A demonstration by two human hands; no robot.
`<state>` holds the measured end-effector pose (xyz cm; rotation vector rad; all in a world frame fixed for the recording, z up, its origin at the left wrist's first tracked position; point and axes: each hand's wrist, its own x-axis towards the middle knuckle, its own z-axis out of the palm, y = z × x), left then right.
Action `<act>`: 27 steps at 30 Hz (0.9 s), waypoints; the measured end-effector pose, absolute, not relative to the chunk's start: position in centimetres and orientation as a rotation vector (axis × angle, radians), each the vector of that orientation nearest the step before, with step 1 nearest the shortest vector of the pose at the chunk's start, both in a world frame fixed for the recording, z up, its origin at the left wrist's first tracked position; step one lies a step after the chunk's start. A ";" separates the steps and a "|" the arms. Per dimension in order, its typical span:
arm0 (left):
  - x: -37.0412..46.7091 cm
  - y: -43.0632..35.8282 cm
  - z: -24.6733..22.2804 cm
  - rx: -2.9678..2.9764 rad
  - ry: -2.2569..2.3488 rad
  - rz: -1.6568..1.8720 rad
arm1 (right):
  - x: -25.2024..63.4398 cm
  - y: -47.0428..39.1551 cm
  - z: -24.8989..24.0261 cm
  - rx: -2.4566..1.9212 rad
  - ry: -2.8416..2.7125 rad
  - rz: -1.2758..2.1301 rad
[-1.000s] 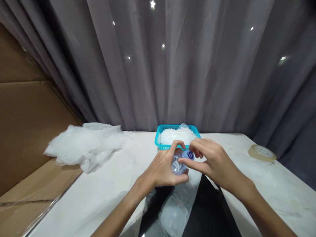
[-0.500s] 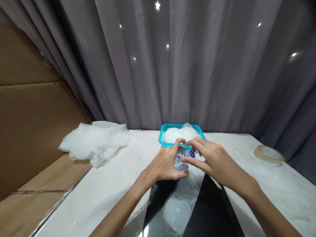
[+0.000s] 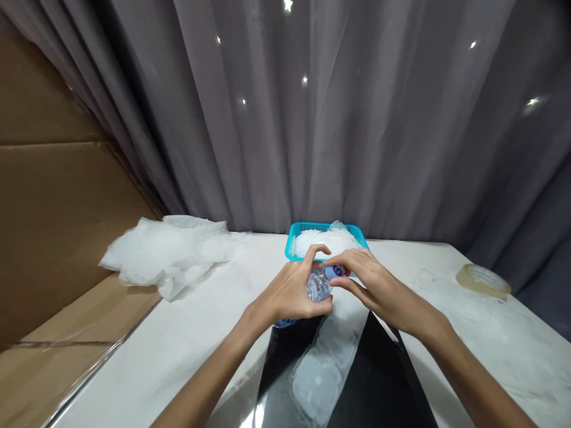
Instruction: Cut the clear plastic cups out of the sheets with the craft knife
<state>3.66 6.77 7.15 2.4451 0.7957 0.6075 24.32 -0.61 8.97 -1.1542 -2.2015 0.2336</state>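
Note:
A clear plastic bottle (image 3: 318,286) is tilted, its pale lilac cap (image 3: 333,271) pointing up and to the right. My left hand (image 3: 297,288) is wrapped round the bottle near its neck, and part of the bottle's blue label shows below that hand. At the cap, the thumb and fingers of my right hand (image 3: 372,285) are pinched on it. Beneath both hands lies a black glossy surface (image 3: 379,374) with translucent white round pieces (image 3: 317,383) in a strip on it.
Behind the hands stands a blue basket (image 3: 288,246) holding white sheets. White plastic bags (image 3: 165,252) lie at the left beside a cardboard box (image 3: 57,238). A tape roll (image 3: 484,280) is on the white table (image 3: 200,339) at the right. A grey curtain (image 3: 267,137) hangs behind.
Both hands have moved slightly left with the bottle. My right thumb and fingers have closed in on the cap, and some blue label now shows below my left hand.

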 end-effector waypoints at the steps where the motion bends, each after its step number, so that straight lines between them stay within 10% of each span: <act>1: 3.7 6.8 7.1 2.435 0.802 0.610 | 24.2 -0.5 8.8 -1.154 -2.195 0.227; 27: 4.2 7.9 4.9 1.919 0.560 0.786 | 21.6 3.2 4.2 -0.788 -1.551 0.606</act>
